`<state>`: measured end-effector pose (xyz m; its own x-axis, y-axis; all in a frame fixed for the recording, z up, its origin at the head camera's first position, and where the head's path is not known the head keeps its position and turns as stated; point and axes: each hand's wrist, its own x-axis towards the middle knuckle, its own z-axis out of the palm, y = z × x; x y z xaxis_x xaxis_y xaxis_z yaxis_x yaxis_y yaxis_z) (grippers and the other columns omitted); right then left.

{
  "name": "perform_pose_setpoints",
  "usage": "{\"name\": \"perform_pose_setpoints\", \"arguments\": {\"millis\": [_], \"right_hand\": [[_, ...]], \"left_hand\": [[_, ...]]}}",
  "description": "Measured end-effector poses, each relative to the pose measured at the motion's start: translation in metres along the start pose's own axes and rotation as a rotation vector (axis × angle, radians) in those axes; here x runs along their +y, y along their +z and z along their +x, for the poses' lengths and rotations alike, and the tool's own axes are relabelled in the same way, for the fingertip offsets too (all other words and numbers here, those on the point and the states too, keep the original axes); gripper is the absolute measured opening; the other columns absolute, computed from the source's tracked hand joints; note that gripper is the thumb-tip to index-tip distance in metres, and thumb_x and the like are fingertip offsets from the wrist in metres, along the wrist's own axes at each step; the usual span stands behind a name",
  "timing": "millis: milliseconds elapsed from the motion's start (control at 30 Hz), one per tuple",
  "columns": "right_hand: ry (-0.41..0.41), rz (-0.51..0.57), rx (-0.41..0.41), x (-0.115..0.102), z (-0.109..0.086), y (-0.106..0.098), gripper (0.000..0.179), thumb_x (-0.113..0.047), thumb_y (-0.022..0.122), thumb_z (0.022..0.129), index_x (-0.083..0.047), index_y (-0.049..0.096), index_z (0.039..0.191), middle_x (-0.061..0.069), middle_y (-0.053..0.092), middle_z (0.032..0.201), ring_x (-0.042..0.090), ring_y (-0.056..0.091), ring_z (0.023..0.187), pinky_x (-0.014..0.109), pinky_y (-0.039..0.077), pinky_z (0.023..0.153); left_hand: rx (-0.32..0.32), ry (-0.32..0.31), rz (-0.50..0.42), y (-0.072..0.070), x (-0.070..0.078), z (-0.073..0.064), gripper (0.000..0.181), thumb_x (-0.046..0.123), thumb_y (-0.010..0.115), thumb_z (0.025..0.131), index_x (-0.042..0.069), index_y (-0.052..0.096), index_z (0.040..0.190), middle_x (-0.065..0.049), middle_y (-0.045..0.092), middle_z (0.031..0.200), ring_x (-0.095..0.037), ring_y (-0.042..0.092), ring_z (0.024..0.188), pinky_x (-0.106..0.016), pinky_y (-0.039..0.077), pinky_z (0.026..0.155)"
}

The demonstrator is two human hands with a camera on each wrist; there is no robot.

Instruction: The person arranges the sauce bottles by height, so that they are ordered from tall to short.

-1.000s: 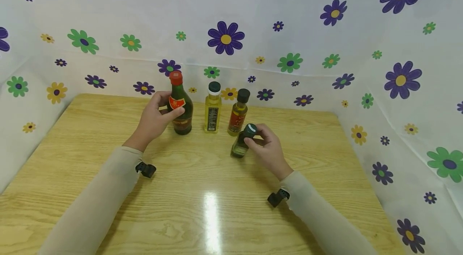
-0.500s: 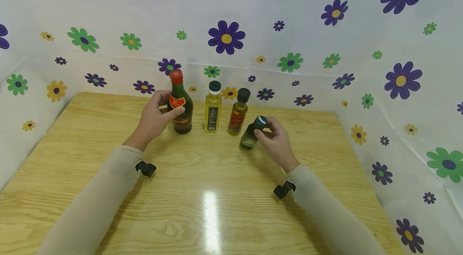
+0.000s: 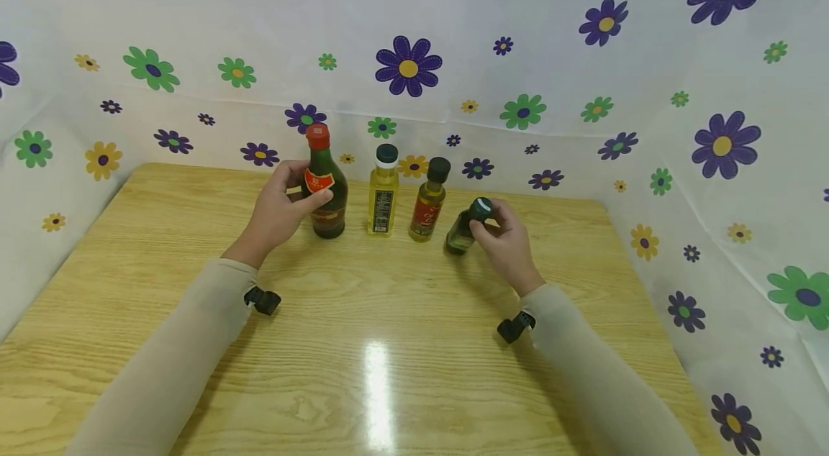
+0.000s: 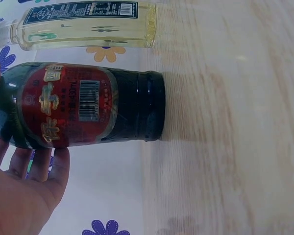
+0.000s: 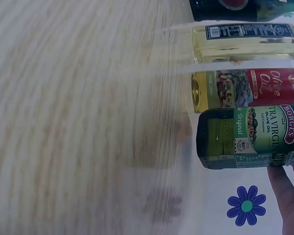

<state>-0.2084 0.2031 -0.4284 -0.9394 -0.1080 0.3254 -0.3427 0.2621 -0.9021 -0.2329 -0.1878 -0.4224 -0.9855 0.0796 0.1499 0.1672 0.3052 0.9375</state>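
My left hand grips a dark green bottle with a red cap and a red label; it stands upright at the left end of a row. In the left wrist view the fingers curl round its body. My right hand holds a small dark green olive oil bottle near its dark cap, tilted with its base to the left. Its green label shows in the right wrist view. Between the hands stand a clear bottle of yellow oil and a red-labelled olive oil bottle.
The bottles are toward the back of a light wooden table. Behind it hangs a white cloth printed with flowers, which also runs along both sides. Each wrist wears a small black camera.
My right hand has carried the small olive oil bottle right and back, away from the front of the red-labelled bottle to its right side. The left hand keeps its grip in place.
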Motion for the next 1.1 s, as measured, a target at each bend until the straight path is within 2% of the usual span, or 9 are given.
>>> {"name": "perform_pose_setpoints", "arguments": {"millis": [200, 400, 633, 800, 1100], "right_hand": [[0.013, -0.024, -0.001, -0.022, 0.001, -0.003, 0.029, 0.006, 0.062, 0.097, 0.015, 0.056, 0.124, 0.019, 0.062, 0.115, 0.003, 0.061, 0.103, 0.017, 0.055, 0.091], [0.006, -0.044, 0.01, -0.021, 0.005, -0.005, 0.029, 0.006, 0.063, 0.096, 0.013, 0.057, 0.124, 0.017, 0.062, 0.114, 0.002, 0.06, 0.103, 0.021, 0.055, 0.094], [0.01, -0.07, 0.001, -0.018, 0.01, -0.007, 0.029, 0.004, 0.062, 0.098, 0.012, 0.056, 0.126, 0.026, 0.061, 0.122, 0.003, 0.059, 0.107, 0.024, 0.054, 0.096], [0.023, -0.081, -0.001, -0.018, 0.011, -0.007, 0.03, 0.004, 0.062, 0.098, 0.01, 0.057, 0.127, 0.026, 0.061, 0.123, 0.004, 0.059, 0.107, 0.026, 0.055, 0.097], [0.01, -0.098, 0.002, -0.017, 0.013, -0.007, 0.029, 0.004, 0.061, 0.097, 0.012, 0.057, 0.125, 0.027, 0.062, 0.121, 0.006, 0.06, 0.105, 0.021, 0.053, 0.096]], "left_hand": [[-0.002, -0.002, -0.007, 0.0, -0.001, 0.0, 0.068, 0.038, 0.075, 0.096, 0.01, 0.043, 0.149, -0.012, 0.054, 0.141, -0.028, 0.051, 0.131, -0.052, 0.043, 0.116], [-0.003, -0.007, -0.013, -0.001, -0.001, 0.0, 0.068, 0.036, 0.076, 0.096, 0.011, 0.042, 0.149, -0.011, 0.054, 0.142, -0.027, 0.051, 0.132, -0.051, 0.043, 0.115], [-0.002, -0.005, -0.016, 0.0, -0.002, 0.001, 0.069, 0.036, 0.077, 0.095, 0.01, 0.042, 0.149, -0.012, 0.054, 0.141, -0.028, 0.051, 0.131, -0.051, 0.044, 0.115], [-0.002, -0.01, -0.019, 0.001, -0.003, 0.001, 0.068, 0.035, 0.076, 0.096, 0.011, 0.042, 0.149, -0.012, 0.053, 0.141, -0.028, 0.051, 0.131, -0.051, 0.044, 0.115], [0.001, -0.011, -0.021, 0.001, -0.001, 0.0, 0.068, 0.034, 0.076, 0.096, 0.01, 0.042, 0.149, -0.012, 0.053, 0.141, -0.028, 0.051, 0.13, -0.051, 0.044, 0.115]]}}
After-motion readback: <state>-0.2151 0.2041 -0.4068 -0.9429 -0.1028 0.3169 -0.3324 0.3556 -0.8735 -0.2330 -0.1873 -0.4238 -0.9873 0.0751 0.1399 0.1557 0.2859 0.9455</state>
